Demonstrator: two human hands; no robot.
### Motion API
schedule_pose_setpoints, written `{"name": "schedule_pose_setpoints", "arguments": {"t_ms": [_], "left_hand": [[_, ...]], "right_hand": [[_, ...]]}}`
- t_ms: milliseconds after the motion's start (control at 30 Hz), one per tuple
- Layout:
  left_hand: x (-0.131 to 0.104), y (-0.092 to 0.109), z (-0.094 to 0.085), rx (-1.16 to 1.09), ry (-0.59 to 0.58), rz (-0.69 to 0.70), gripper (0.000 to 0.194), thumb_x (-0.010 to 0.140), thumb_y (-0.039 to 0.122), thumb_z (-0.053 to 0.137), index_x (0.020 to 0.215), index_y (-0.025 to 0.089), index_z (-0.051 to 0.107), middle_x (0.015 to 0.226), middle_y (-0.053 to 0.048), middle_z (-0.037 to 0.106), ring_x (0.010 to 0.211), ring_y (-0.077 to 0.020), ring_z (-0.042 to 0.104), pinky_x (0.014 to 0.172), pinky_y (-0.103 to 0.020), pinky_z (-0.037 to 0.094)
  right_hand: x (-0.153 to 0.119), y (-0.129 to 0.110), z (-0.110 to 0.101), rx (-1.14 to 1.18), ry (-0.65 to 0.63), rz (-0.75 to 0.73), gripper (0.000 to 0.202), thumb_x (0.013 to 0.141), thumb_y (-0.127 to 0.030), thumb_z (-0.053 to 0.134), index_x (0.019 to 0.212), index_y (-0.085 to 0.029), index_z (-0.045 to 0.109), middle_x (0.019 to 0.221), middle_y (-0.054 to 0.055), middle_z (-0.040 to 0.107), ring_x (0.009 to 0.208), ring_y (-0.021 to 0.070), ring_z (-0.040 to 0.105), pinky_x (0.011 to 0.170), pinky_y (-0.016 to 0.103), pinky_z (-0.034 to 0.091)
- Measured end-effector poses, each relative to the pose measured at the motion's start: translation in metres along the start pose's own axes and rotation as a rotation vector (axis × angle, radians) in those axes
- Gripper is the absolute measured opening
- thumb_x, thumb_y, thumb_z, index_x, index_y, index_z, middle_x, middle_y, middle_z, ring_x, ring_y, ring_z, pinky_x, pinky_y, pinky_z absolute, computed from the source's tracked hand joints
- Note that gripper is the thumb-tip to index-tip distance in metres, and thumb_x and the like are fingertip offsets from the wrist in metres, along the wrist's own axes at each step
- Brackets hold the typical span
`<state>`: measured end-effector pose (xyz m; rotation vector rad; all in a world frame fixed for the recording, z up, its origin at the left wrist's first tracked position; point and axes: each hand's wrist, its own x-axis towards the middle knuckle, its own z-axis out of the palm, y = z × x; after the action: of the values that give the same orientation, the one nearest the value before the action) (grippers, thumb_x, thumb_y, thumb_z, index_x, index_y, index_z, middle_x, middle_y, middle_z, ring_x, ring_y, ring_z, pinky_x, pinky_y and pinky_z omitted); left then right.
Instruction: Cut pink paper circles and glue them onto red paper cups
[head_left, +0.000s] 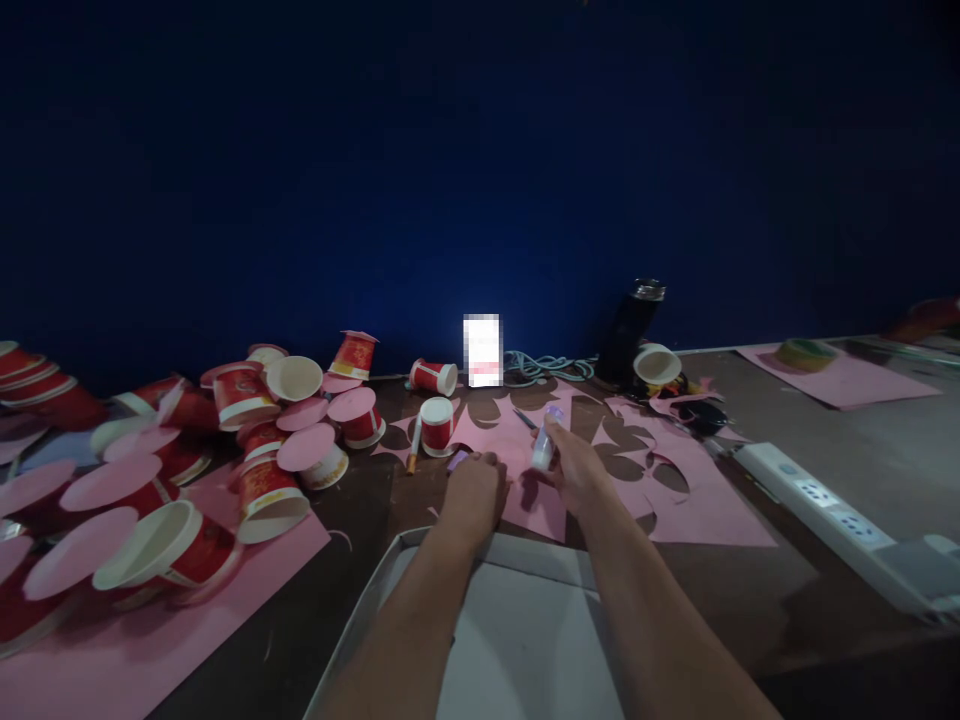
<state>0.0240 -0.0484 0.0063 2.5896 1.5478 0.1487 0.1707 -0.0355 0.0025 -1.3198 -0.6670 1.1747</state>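
Note:
In my right hand is a glue stick with a pale, see-through body and a purple top end, held tilted above the cut pink paper. My left hand rests near the front of the paper with its fingers curled in; what they hold, if anything, is hidden. A small purple piece shows right beside its fingers. Past that hand, a red and white paper cup stands on the table. The pink paper sheet has round holes cut through it.
At the left lie many red paper cups, several with pink paper discs. A white box lid is under my forearms. To the right are a power strip, a black flask and a tape roll. A lit screen stands behind.

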Motion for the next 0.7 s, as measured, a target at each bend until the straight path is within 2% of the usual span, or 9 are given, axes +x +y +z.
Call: {"name": "schedule_pose_setpoints", "arguments": {"t_ms": [133,300,600,700], "left_hand": [[0.0005,-0.0005,0.0005,0.018,0.013,0.013,0.025,0.088,0.023,0.046,0.1,0.016,0.066,0.098,-0.012,0.065,0.095,-0.0237,0.059,0.078,-0.034,0.042],[0.0003,-0.0034,0.0065,0.024,0.075,0.027,0.026,0.089,0.025,0.044,0.098,0.022,0.069,0.094,-0.009,0.066,0.091,-0.0232,0.059,0.075,-0.034,0.041],[0.0028,-0.004,0.0046,-0.007,0.012,-0.012,0.026,0.089,0.025,0.044,0.095,0.018,0.069,0.094,-0.01,0.067,0.09,-0.0213,0.061,0.076,-0.033,0.042],[0.0027,-0.0038,0.0051,-0.033,0.045,-0.08,0.024,0.088,0.024,0.045,0.094,0.019,0.068,0.095,-0.009,0.067,0.089,-0.0201,0.061,0.076,-0.031,0.042]], "right_hand": [[-0.001,-0.0033,-0.0008,0.026,-0.043,0.108,0.039,0.069,-0.056,0.065,0.075,-0.018,0.066,0.068,0.003,0.062,0.054,0.0127,0.053,0.044,0.024,0.049],[-0.0046,-0.007,0.0007,0.043,-0.037,0.118,0.039,0.067,-0.055,0.067,0.074,-0.017,0.067,0.068,0.002,0.06,0.055,0.0112,0.052,0.048,0.024,0.05],[-0.005,-0.0063,0.0024,0.064,-0.029,0.113,0.035,0.069,-0.052,0.068,0.069,-0.017,0.065,0.066,0.003,0.062,0.055,0.0108,0.054,0.049,0.022,0.05],[-0.0029,-0.0029,0.001,0.023,-0.044,0.113,0.035,0.068,-0.052,0.069,0.069,-0.017,0.064,0.066,0.002,0.062,0.052,0.0114,0.054,0.046,0.024,0.051]]}}
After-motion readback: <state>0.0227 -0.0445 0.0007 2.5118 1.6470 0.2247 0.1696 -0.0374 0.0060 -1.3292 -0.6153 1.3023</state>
